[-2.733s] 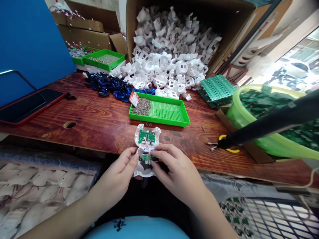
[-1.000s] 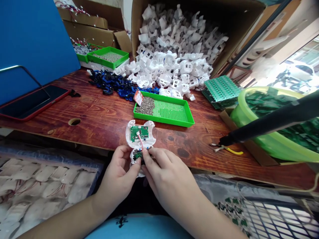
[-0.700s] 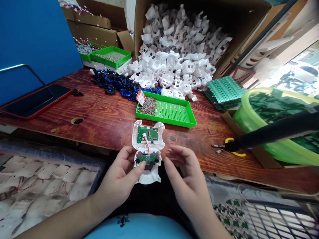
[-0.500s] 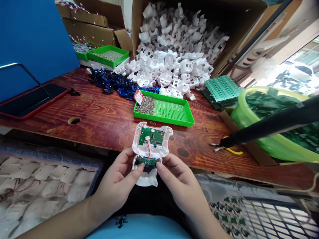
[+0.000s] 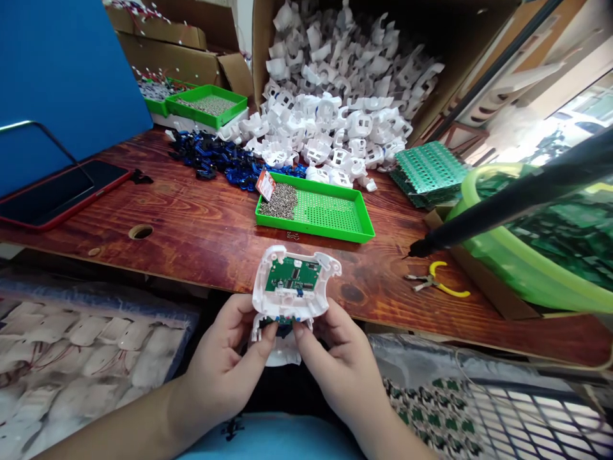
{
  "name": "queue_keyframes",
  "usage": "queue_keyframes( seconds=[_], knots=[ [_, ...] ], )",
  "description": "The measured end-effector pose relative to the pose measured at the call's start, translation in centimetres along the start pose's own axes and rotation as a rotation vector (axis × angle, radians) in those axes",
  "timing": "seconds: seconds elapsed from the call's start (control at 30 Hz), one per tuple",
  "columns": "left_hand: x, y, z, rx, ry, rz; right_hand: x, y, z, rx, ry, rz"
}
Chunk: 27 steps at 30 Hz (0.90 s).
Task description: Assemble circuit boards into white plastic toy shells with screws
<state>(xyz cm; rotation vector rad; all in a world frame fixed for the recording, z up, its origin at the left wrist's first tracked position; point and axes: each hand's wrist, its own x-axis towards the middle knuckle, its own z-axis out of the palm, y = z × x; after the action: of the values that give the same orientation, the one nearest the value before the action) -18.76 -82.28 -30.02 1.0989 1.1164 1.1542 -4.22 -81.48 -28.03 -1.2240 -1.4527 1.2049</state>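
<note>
A white plastic housing (image 5: 266, 305) with a green circuit board (image 5: 293, 275) set in it sits between my hands at the table's front edge. Below it hangs a smaller white shell (image 5: 286, 353) with a narrow circuit board along its top. My left hand (image 5: 228, 348) grips the left side, thumb on the small board's edge. From the other side my right hand (image 5: 338, 348) holds the assembly, its thumb also at the small board. Both hands are closed; the fingers underneath are partly hidden.
Behind stands a green tray (image 5: 330, 211) of screws. White shells (image 5: 330, 121) and blue-black parts (image 5: 230, 160) lie heaped beyond. At right are yellow-handled pliers (image 5: 443, 281), a black screwdriver-like tool (image 5: 502, 198), a basin (image 5: 472, 198) and green panels (image 5: 428, 169).
The housing has tilted and turned slightly in my hands. The red and white wires seen over its board earlier no longer show. The black tool at right has swung upward and left, uncovering the pliers.
</note>
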Motion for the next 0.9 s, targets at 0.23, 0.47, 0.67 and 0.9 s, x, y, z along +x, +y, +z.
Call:
queue_keyframes(
  seconds=[0.23, 0.47, 0.67, 0.9],
  knots=[
    [0.4, 0.3, 0.1, -0.115, 0.016, -0.113, -0.2, -0.2, -0.3, 0.030, -0.088, 0.021],
    [1.3, 0.9, -0.3, -0.337, -0.140, -0.267, -0.3, 0.2, -0.3, 0.054, -0.074, 0.002],
    [3.1, 1.7, -0.5, -0.236, -0.280, -0.292, 0.3, 0.6, -1.1, -0.045, -0.102, -0.019],
    [6.0, 1.6, 0.4, -0.375, -0.428, -0.337, 0.4, 1.2, -7.0, -0.476, 0.212, -0.340]
  ],
)
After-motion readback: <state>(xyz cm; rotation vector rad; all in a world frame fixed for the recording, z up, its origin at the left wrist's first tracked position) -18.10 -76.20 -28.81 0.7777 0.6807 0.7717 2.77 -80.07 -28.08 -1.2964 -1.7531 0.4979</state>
